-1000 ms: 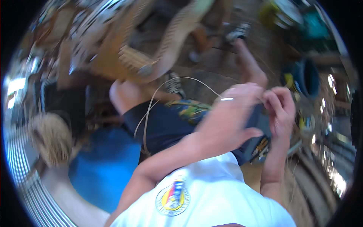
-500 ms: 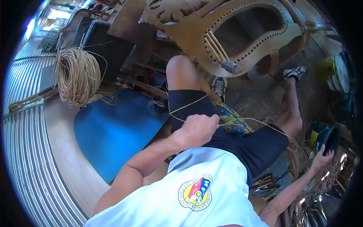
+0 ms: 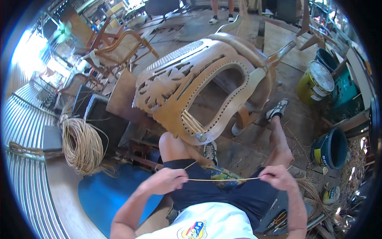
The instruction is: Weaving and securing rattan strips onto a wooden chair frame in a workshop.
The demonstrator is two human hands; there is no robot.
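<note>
A thin pale cane strand (image 3: 223, 180) is stretched nearly straight across my lap between my two closed hands. My left hand (image 3: 167, 181) grips it above my left thigh, with a short end sticking out past the fist. My right hand (image 3: 278, 178) pinches the other side above my right thigh. Beyond my knees a carved wooden chair (image 3: 167, 115) lies tipped, its curved opening edged with small holes. Several pale cane strands (image 3: 193, 120) run across the opening's near left corner, where a small grey lump (image 3: 201, 137) sits.
At the left hangs a big cane coil (image 3: 82, 145), near a blue panel (image 3: 115, 195). To the right stand a dark bucket (image 3: 330, 149) and a yellow bucket (image 3: 314, 83). Pliers (image 3: 280, 219) lie low right. Another person's legs (image 3: 223, 8) show at the far side.
My right hand has come from beside the dark bucket to my lap and now holds the cane strand. The strand went from loosely curved to taut. The view has tipped up, showing more of the chair.
</note>
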